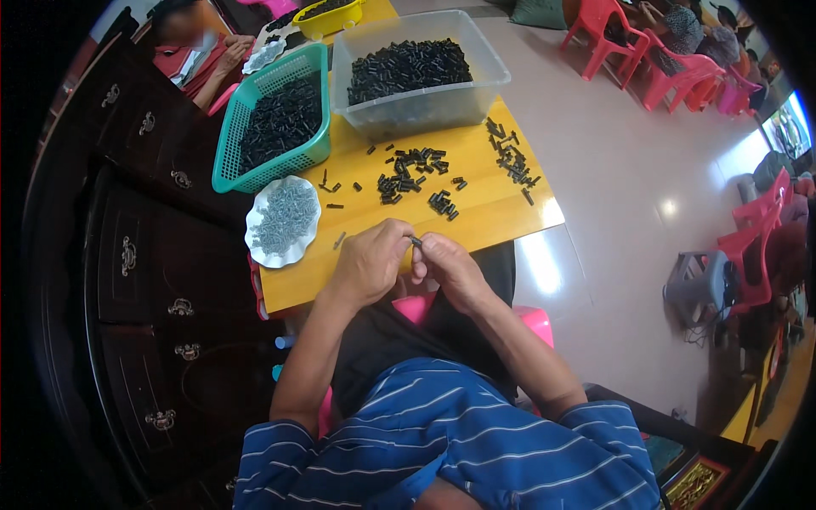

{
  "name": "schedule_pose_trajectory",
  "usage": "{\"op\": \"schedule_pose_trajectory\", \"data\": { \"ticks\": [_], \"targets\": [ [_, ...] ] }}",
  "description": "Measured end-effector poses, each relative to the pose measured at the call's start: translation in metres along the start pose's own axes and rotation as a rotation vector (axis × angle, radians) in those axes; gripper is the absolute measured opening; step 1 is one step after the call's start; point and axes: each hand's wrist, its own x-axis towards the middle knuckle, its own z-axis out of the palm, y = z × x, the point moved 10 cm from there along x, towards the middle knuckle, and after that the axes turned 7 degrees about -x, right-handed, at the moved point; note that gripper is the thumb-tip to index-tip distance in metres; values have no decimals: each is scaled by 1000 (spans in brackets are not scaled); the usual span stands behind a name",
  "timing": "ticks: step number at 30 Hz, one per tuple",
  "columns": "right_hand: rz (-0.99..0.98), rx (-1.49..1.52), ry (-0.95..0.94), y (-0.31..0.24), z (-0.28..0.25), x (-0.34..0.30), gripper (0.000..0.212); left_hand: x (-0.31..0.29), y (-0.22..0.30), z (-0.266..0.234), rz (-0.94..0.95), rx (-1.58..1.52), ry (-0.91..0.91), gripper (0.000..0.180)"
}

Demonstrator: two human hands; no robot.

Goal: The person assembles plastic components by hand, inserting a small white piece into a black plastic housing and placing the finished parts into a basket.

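My left hand and my right hand meet at the table's near edge, fingertips pinched together. Between them sits a small black cylindrical part, mostly covered by the fingers. Just beyond my hands lie a loose pile of short black parts and a smaller cluster of black parts. To the left of my left hand stands a white scalloped dish heaped with small, clear or silvery pieces. Longer black pieces are scattered along the table's right edge.
Behind the piles stand a green perforated basket and a translucent plastic bin, both filled with black parts. Dark wooden drawers flank the yellow table. Another person sits at the far left. Red chairs stand at right.
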Motion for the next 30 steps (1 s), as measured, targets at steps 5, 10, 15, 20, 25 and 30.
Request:
{"op": "schedule_pose_trajectory", "data": {
  "ticks": [5,10,15,20,25,30],
  "targets": [
    [-4,-125,34,-1,-2,1,29,3,3,-4,32,15,8,6],
    [-172,-347,106,-15,-1,0,32,5,4,-3,50,68,2,5],
    [-172,-704,211,-28,1,-8,32,2,2,-5,56,82,-19,6],
    [-349,-954,301,-43,5,-15,23,1,3,0,46,111,-70,9],
    [-538,-1149,351,-60,18,-21,16,2,1,2,-31,80,-85,11],
    [-618,-1265,381,-64,23,-25,11,1,-5,2,-75,59,-88,13]
  ]
}}
